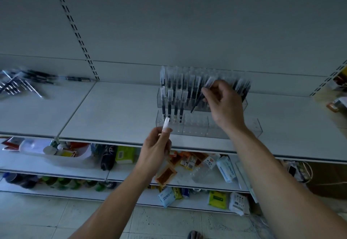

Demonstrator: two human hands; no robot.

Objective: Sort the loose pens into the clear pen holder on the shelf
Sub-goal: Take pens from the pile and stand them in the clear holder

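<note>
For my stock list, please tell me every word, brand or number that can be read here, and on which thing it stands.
"ZERO": sideways on the white packet with blue print.
"ZERO": on the pale blue packet.
All other labels are too small or blurred.

Dim bluish light, plain grey back panel (187,23), dark slotted upright (75,32) slanting down it, white shelf (116,107) below, two lower shelves (56,171) cluttered with packets (165,176) and green bottles (62,181), pale tiled floor (56,218) at the bottom.
</note>
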